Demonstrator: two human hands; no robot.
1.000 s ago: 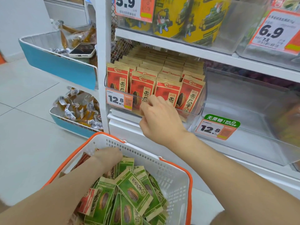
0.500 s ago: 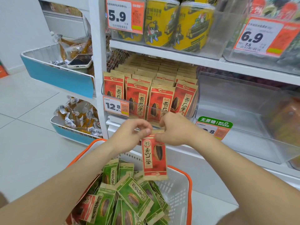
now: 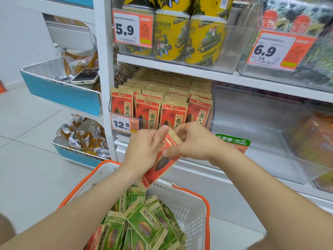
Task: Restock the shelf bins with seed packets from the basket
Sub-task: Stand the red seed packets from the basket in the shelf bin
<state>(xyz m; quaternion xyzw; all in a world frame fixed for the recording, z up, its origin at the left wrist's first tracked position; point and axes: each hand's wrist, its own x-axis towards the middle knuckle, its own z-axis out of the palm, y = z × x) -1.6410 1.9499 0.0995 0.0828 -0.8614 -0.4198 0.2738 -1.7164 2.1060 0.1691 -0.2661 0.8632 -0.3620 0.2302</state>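
Note:
Both hands hold one red seed packet [image 3: 162, 163] tilted in front of the shelf edge, above the basket. My left hand [image 3: 144, 150] grips its left side and my right hand [image 3: 194, 143] pinches its upper right part. Just behind stands a clear bin [image 3: 156, 124] packed with upright red seed packets [image 3: 149, 109]. Below me, the white basket with orange rim [image 3: 189, 204] holds several green seed packets [image 3: 144, 224] and a red one at its left. To the right, an empty-looking clear bin [image 3: 261, 127] carries a green "no sugar" tag.
Yellow cans [image 3: 171, 37] fill the upper shelf beside price tags 5.9 and 6.9. At left, blue-fronted wire baskets [image 3: 61, 92] hold wrapped snacks and a phone [image 3: 84, 75]. Tiled floor [image 3: 27, 159] lies to the left.
The left hand lifted a red packet out of the basket and the right hand came off the bin to join it. The packet has since tilted from hanging upright to slanted and risen nearer the bin.

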